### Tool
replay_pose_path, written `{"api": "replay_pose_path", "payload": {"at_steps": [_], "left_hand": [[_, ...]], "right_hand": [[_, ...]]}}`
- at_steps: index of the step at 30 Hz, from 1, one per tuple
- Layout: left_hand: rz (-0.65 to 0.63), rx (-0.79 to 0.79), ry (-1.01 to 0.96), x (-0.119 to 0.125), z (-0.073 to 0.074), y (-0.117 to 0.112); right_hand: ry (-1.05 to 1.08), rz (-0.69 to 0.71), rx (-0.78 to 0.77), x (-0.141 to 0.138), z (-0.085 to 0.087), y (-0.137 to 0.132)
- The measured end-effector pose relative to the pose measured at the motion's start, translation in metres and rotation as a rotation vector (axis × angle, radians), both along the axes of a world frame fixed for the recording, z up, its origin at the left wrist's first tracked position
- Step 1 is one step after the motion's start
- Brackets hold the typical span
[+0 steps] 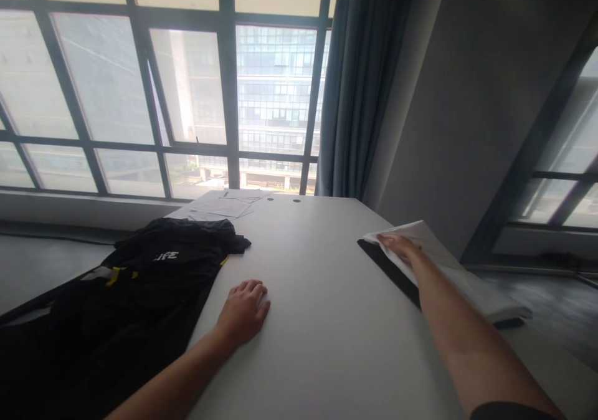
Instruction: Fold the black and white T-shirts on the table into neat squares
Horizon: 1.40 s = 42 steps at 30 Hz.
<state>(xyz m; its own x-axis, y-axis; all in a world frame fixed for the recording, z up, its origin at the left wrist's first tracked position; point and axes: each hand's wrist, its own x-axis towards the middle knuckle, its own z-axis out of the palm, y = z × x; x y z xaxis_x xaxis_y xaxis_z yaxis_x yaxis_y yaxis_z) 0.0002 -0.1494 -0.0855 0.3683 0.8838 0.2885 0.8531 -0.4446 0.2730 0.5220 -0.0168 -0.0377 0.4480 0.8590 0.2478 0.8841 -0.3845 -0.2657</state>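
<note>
My left hand (243, 311) rests on the white table (303, 345), its fingers curled over. A bit of something small and whitish shows between thumb and fingers; I cannot make out what it is. At the right side of the table, my right hand (399, 247) grips the near-left edge of a folded white cloth (448, 261), where the fabric bunches under the fingers. Beneath this cloth lies a folded black cloth (390, 273), its edge showing on the left. A black garment (154, 283) with white lettering and yellow trim is spread over the table's left side, apart from my left hand.
Several sheets of paper (219, 205) lie at the far left of the table, near two round cable holes (296, 200). Behind stand a gridded window (187, 90) with one tilted pane, a blue-grey curtain (348, 96) and a grey pillar (448, 108).
</note>
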Motion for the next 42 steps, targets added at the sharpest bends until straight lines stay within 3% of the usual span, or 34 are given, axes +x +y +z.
{"api": "replay_pose_path", "payload": {"at_steps": [4, 8, 12, 17, 23, 27, 31, 35, 38, 42], "left_hand": [[-0.006, 0.008, 0.002, 0.000, -0.002, 0.001], [-0.001, 0.002, 0.012, 0.001, -0.001, 0.001], [0.001, 0.009, 0.015, 0.000, -0.001, 0.001], [-0.010, 0.012, 0.017, 0.000, -0.002, 0.002], [-0.003, 0.007, 0.020, 0.000, 0.001, 0.000], [0.002, 0.007, 0.020, 0.000, 0.002, -0.002], [-0.005, 0.016, 0.012, -0.001, 0.001, -0.002], [-0.011, -0.022, -0.011, -0.008, 0.007, 0.005], [0.118, 0.024, 0.023, -0.029, 0.019, 0.019], [0.488, 0.070, 0.134, -0.076, 0.029, 0.036]], "right_hand": [[0.047, -0.197, -0.071, 0.021, 0.002, -0.005], [-0.045, -0.169, -0.065, 0.018, -0.004, -0.005], [-0.082, 0.001, -0.219, -0.013, -0.018, -0.003], [-0.229, 0.047, -0.221, -0.050, -0.037, -0.004], [-0.275, 0.087, -0.300, -0.067, -0.049, -0.007], [-0.216, 0.084, -0.394, -0.091, -0.050, -0.005], [-0.053, 0.208, -0.467, -0.142, -0.054, -0.008], [0.008, 0.236, -0.454, -0.183, -0.057, -0.023], [0.000, 0.247, -0.401, -0.193, -0.058, -0.037], [-0.010, 0.255, -0.257, -0.193, -0.062, -0.050]]}}
